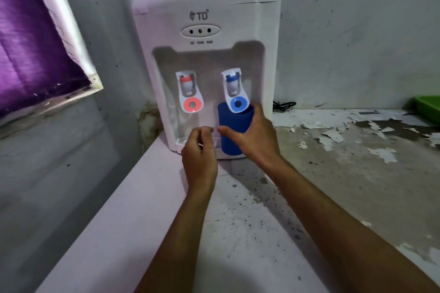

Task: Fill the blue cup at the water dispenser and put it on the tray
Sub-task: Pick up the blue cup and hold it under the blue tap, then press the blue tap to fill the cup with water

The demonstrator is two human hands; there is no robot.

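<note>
A white tabletop water dispenser [204, 21] stands against the wall with a red tap [189, 93] on its left and a blue tap [235, 91] on its right. My right hand [256, 137] grips the blue cup [232, 126] from the right side and holds it upright directly under the blue tap's lever. My left hand [198, 154] hovers just left of the cup, fingers loosely curled, holding nothing. A green tray [428, 107] shows only its corner at the far right edge.
The counter [333, 173] has a worn surface with peeling paint. A black cable [284, 105] lies behind the dispenser on the right. A purple curtain [31, 43] hangs over a window at the left. The counter's left edge drops off near the wall.
</note>
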